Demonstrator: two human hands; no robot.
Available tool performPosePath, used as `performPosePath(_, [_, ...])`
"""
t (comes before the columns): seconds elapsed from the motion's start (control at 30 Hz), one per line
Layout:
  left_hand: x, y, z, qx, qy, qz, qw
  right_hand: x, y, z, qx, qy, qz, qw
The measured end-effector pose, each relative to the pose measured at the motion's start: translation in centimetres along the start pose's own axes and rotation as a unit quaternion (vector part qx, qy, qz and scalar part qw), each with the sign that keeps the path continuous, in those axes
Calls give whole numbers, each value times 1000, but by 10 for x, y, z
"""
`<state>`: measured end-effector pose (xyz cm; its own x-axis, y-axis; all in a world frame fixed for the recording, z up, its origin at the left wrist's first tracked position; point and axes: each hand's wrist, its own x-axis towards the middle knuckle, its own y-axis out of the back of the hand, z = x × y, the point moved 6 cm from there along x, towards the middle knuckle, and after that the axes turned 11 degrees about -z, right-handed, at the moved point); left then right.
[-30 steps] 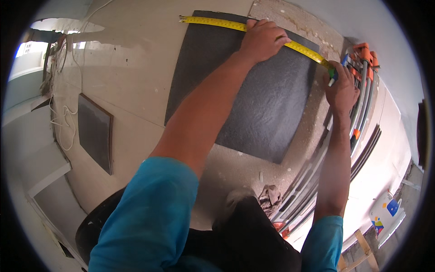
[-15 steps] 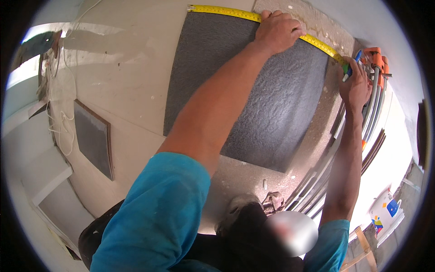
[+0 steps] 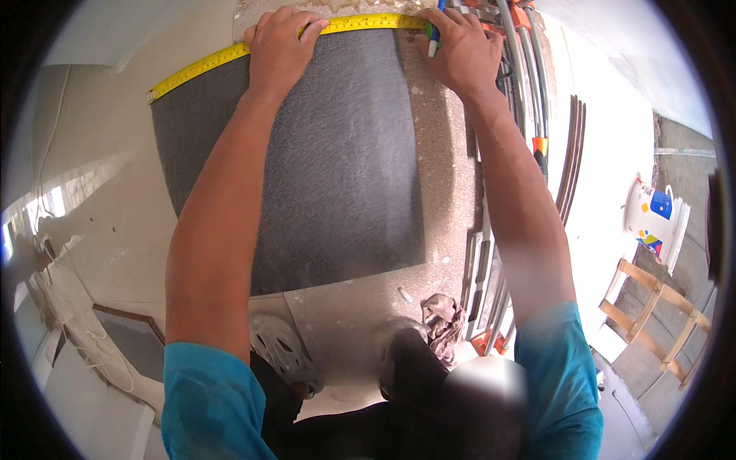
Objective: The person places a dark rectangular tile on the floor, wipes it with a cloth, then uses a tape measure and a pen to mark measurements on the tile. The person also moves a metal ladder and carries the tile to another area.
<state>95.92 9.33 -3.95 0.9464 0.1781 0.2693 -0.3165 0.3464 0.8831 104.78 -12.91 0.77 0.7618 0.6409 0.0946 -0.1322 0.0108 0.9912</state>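
A large dark grey textured tile (image 3: 337, 169) lies flat in front of me. Along its far edge runs the yellow blade of a tape measure (image 3: 366, 23), its end hook at the tile's far left corner. My left hand (image 3: 282, 47) pinches the blade near the middle of that edge, thumb and fingers closed on it. Just beyond the far right corner, my right hand (image 3: 466, 57) is closed around the tape's case, of which only a bit of green shows. A blue-and-white marker (image 3: 434, 40) sticks out between the right hand's fingers.
Metal rails with orange ends (image 3: 525, 46) lie right of the tile. A crumpled cloth (image 3: 442, 318) sits near my shoes (image 3: 282, 349). A smaller tile (image 3: 130, 337) is at the lower left. A white bucket (image 3: 650, 215) and a wooden frame (image 3: 652, 307) stand far right.
My view has swung to the right, so the tile, tape and both hands appear farther left. Both hands keep their grip on the tape measure.
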Motion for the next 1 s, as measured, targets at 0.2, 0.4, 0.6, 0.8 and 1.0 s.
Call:
performPosePath(0.2, [9, -9, 4, -47, -55, 23, 997, -2, -5, -4, -30, -7, -10, 999])
performPosePath(0.4, [20, -22, 21, -81, -14, -6, 997, -4, -3, -6, -45, -8, -1, 999])
performPosePath(0.6, [21, -20, 29, -42, 13, 7, 999, -2, 33, -11, 41, 63, 130, 989])
performPosePath(0.8, [24, -19, 36, -18, 16, 10, 1000, 10, 39, 11, 491, 141, 157, 845])
performPosePath(1.0, [22, -18, 34, -51, 3, 4, 999, 14, 26, 6, 568, 24, 49, 822])
